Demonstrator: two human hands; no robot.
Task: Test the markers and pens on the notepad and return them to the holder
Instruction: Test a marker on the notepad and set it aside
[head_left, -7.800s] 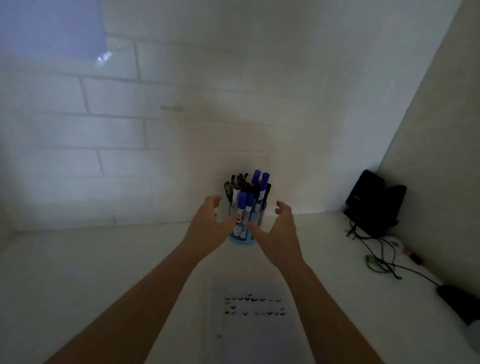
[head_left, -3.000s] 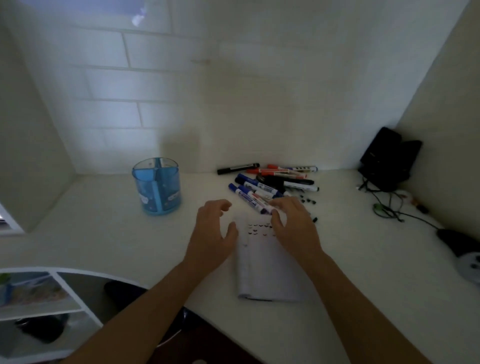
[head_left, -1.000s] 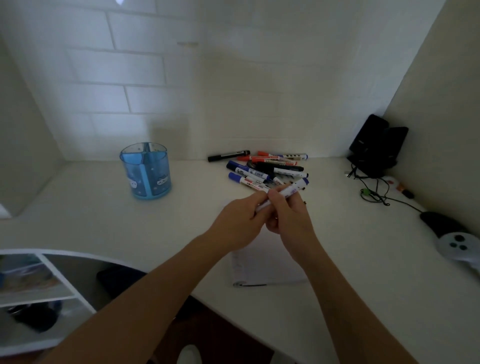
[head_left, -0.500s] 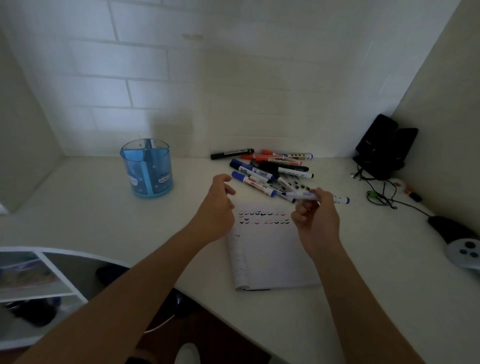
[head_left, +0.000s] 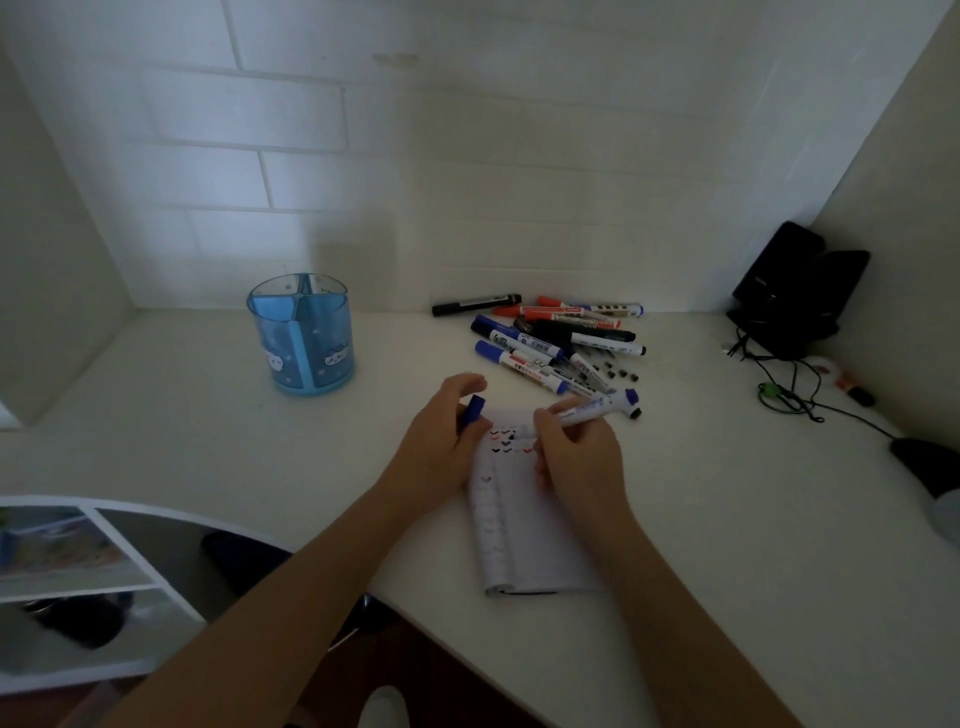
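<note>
1. A white desk (head_left: 727, 519) is set in a dim alcove, backed by a white tiled wall (head_left: 467, 130) and closed by plain side walls.
2. A blue holder (head_left: 303, 335) is stood upright at the back left, well apart from the loose markers (head_left: 550, 338) heaped by the wall.
3. A black device (head_left: 795, 291) with cables (head_left: 779, 384) is seen in the right corner.
4. A notepad (head_left: 519, 535), marked with small ticks, is laid near the desk's front edge, partly covered by both hands.
5. A blue marker (head_left: 597, 408) is gripped by the right hand (head_left: 576, 457), its tip apparently on the page.
6. A blue cap (head_left: 471, 410) is pinched in the left hand (head_left: 441, 447).
</note>
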